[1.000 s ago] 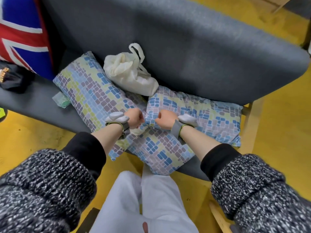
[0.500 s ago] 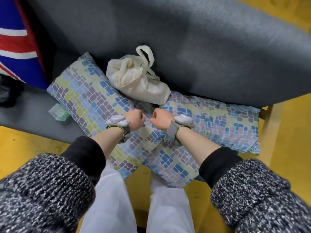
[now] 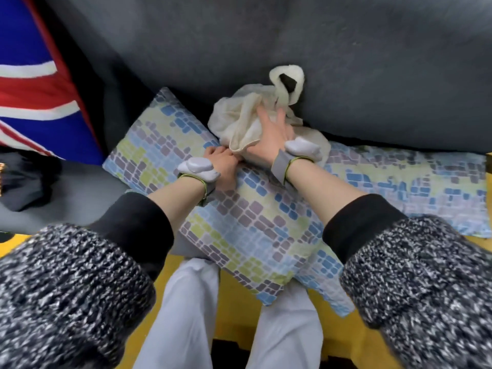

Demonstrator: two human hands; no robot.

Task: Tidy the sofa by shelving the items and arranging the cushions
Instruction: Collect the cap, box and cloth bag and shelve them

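Observation:
A cream cloth bag (image 3: 234,121) lies against the grey sofa's backrest (image 3: 239,43), resting on two mosaic-patterned cushions. The left cushion (image 3: 159,145) runs diagonally toward me and hangs over the seat's front edge; the right cushion (image 3: 404,182) lies flat along the backrest. My right hand (image 3: 269,131) is spread on top of the bag, fingers apart, with a fold of cloth over its heel. My left hand (image 3: 222,166) is closed in a fist on the left cushion, touching the bag's lower edge.
A Union Jack cushion (image 3: 34,102) stands at the sofa's left end. In front of it a dark bundle (image 3: 24,182) sits on the grey seat (image 3: 85,201). My white trouser legs (image 3: 186,315) stand on the yellow floor (image 3: 234,304) right against the sofa.
My right hand has opened and moved up from the cushions onto the cream bag. My left hand has shifted up to the bag's lower edge. The view has moved closer to the sofa.

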